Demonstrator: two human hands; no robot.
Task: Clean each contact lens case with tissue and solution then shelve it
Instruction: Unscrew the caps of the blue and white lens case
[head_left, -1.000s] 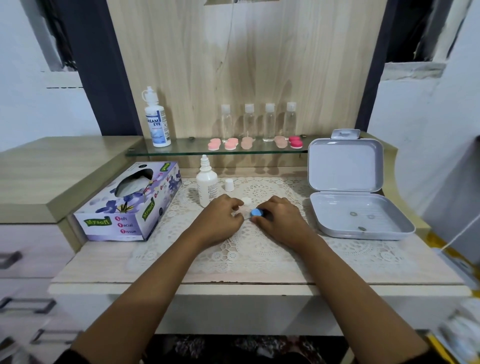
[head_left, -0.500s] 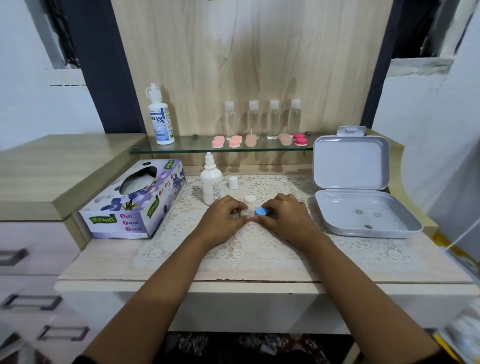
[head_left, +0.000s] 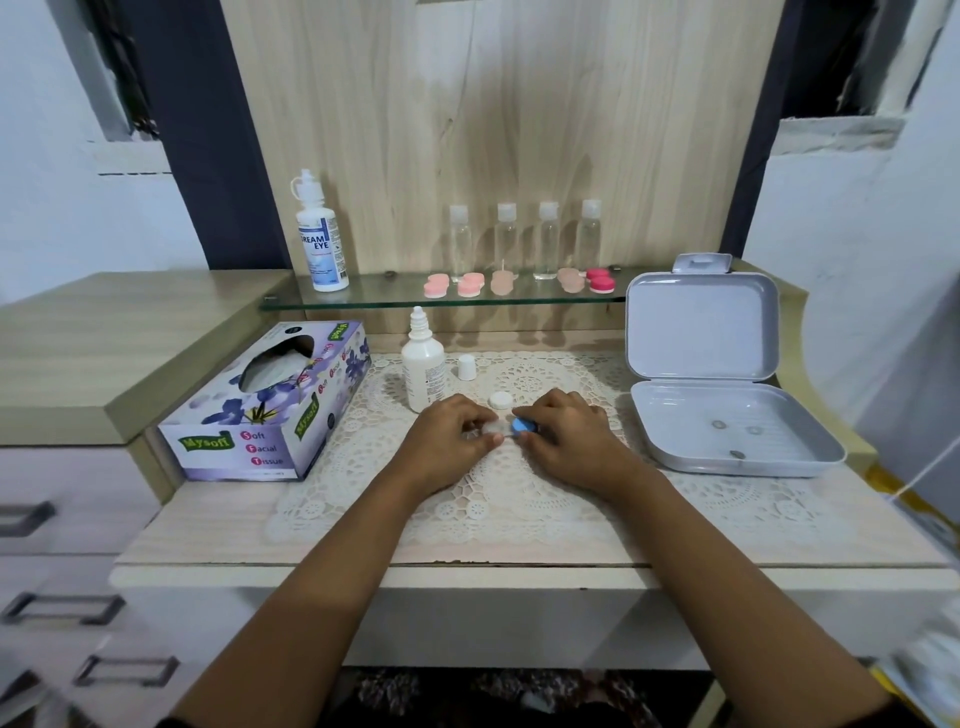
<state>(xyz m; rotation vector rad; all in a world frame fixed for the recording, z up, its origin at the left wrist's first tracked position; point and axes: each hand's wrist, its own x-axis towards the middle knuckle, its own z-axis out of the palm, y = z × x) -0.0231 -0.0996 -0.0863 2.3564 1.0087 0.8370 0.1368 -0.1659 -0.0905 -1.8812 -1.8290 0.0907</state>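
Note:
A small contact lens case (head_left: 497, 427) lies on the lace mat between my hands. My left hand (head_left: 449, 441) holds its pale left end with curled fingers. My right hand (head_left: 569, 441) pinches the blue cap (head_left: 522, 427) on its right end. A loose white cap (head_left: 500, 400) lies just behind the case. The white solution bottle (head_left: 423, 371) stands uncapped behind my left hand, its small cap (head_left: 466, 367) beside it. The tissue box (head_left: 270, 410) sits at the left. Several pink cases (head_left: 470, 285) lie on the glass shelf (head_left: 363, 301).
An open grey box (head_left: 727, 415) stands at the right with three small bits in its tray. Clear bottles (head_left: 548, 239) and a Dream Eye bottle (head_left: 321, 239) stand on the shelf. Drawers with handles are at the lower left.
The view has shifted slightly. My hands stay on the case at the same spot, and the loose white cap now shows clearly behind them.

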